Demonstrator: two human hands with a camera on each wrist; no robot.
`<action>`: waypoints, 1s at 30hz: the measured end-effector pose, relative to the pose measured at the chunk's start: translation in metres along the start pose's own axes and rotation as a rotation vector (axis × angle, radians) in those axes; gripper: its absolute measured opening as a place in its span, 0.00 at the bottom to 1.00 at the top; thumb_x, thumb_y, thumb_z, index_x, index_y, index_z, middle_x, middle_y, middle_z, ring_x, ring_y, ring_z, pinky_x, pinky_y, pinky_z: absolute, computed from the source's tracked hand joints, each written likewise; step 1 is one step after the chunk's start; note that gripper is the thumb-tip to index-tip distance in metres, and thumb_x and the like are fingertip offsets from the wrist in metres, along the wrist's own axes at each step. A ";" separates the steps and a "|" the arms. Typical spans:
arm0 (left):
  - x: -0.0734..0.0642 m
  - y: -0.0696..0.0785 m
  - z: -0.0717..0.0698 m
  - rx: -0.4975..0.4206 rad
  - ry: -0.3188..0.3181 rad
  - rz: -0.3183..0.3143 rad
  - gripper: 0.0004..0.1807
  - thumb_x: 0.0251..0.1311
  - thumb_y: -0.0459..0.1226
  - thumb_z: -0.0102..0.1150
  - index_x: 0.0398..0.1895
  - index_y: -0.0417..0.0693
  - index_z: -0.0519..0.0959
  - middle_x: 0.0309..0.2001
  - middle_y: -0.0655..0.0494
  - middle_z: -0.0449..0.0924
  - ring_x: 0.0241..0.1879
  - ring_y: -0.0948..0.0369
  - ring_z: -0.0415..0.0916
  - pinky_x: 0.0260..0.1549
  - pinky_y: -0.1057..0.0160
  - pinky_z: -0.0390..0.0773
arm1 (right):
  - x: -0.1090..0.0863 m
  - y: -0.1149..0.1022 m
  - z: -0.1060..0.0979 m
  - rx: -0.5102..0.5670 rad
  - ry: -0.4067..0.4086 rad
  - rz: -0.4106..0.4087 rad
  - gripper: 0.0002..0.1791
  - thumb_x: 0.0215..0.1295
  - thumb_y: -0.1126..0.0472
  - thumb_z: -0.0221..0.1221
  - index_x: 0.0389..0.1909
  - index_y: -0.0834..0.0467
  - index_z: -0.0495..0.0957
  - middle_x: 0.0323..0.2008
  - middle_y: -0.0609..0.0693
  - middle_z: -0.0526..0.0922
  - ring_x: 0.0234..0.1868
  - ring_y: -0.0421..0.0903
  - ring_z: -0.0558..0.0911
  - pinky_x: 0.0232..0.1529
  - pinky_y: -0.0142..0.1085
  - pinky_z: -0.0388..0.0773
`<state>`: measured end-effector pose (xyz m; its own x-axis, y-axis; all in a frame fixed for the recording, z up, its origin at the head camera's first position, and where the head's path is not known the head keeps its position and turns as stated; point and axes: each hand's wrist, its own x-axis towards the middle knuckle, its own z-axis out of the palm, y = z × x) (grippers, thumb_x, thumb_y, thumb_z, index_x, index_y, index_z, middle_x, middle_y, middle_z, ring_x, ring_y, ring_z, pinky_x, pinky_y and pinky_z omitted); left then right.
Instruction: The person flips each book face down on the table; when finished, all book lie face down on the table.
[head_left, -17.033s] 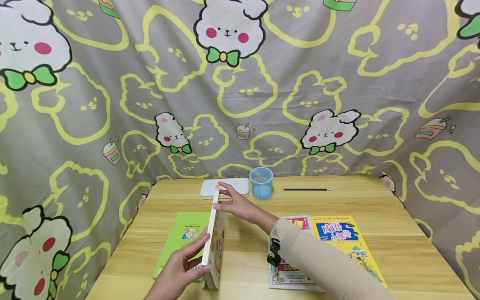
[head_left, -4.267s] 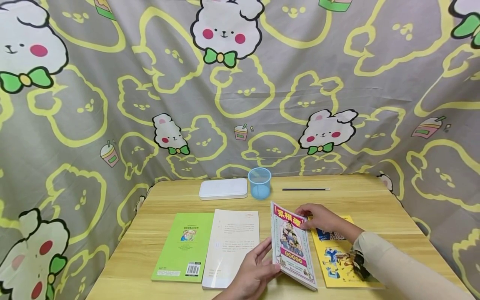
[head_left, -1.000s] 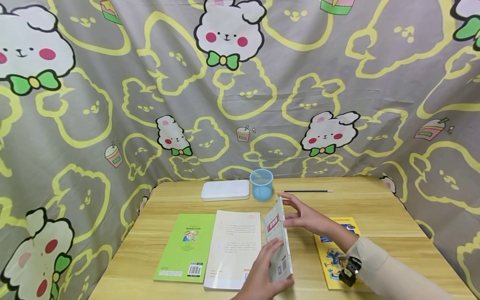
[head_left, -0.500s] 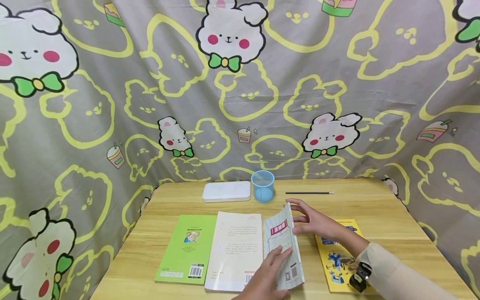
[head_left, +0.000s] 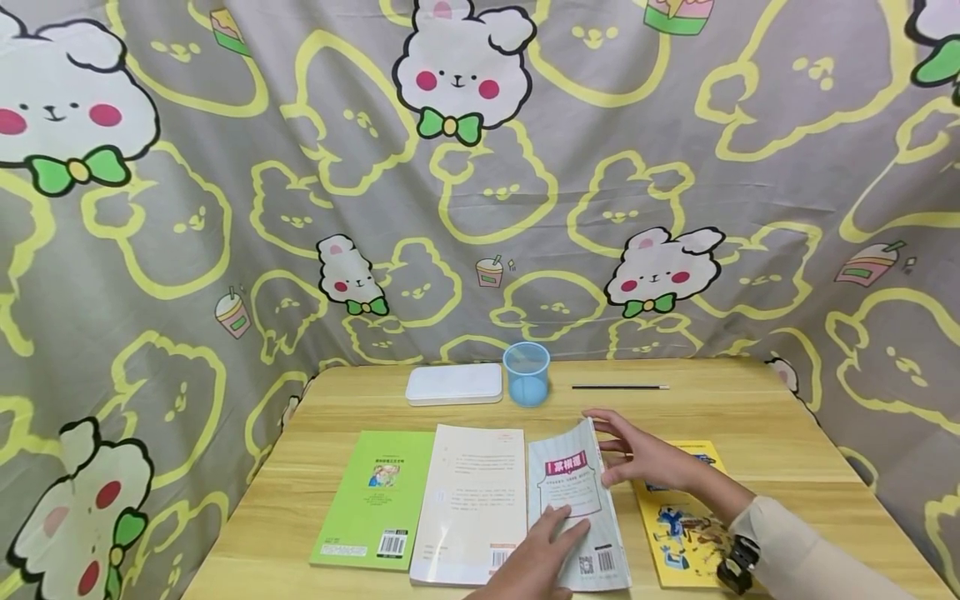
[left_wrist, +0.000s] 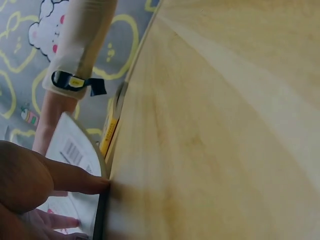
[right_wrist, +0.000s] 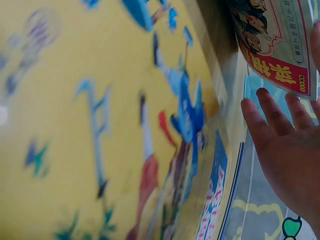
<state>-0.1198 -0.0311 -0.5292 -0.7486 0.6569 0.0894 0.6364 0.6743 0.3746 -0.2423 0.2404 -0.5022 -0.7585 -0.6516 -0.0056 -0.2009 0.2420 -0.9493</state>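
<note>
The left hand point(head_left: 538, 557), fingers apart, rested on the book point(head_left: 573, 487); the right hand point(head_left: 639, 454) (fingers spread too) touched its raised edge at two o'clock.

pale blue book point(head_left: 573, 490): "菜根谭" | green book point(head_left: 373, 504): print too small | white book point(head_left: 471, 508): likewise

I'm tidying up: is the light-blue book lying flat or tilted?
Tilted: the light-blue book bows up at its right edge, and the right wrist view shows its underside.
</note>
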 end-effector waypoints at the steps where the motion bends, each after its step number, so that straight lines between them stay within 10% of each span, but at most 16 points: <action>1: 0.000 0.000 -0.001 -0.002 -0.009 -0.002 0.49 0.48 0.39 0.81 0.76 0.53 0.68 0.75 0.45 0.65 0.72 0.41 0.66 0.63 0.55 0.78 | -0.001 0.000 0.000 -0.013 0.003 -0.004 0.54 0.66 0.61 0.69 0.82 0.56 0.43 0.78 0.71 0.53 0.74 0.75 0.59 0.66 0.64 0.71; 12: -0.001 0.001 -0.003 0.046 -0.072 -0.014 0.33 0.53 0.41 0.77 0.65 0.50 0.81 0.75 0.46 0.66 0.75 0.41 0.62 0.69 0.53 0.71 | -0.015 0.011 -0.002 -0.330 0.123 0.033 0.57 0.55 0.47 0.74 0.80 0.58 0.54 0.77 0.66 0.60 0.76 0.73 0.58 0.68 0.72 0.59; 30: 0.001 0.001 -0.005 0.042 -0.119 -0.013 0.31 0.57 0.42 0.74 0.66 0.50 0.80 0.76 0.45 0.65 0.75 0.39 0.61 0.69 0.52 0.71 | -0.016 0.028 -0.004 -0.431 0.129 0.147 0.58 0.53 0.40 0.73 0.80 0.57 0.57 0.73 0.63 0.69 0.72 0.67 0.68 0.66 0.64 0.69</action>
<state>-0.1212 -0.0315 -0.5238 -0.7311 0.6817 -0.0258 0.6361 0.6948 0.3356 -0.2385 0.2600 -0.5272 -0.8634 -0.5002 -0.0653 -0.3038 0.6190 -0.7242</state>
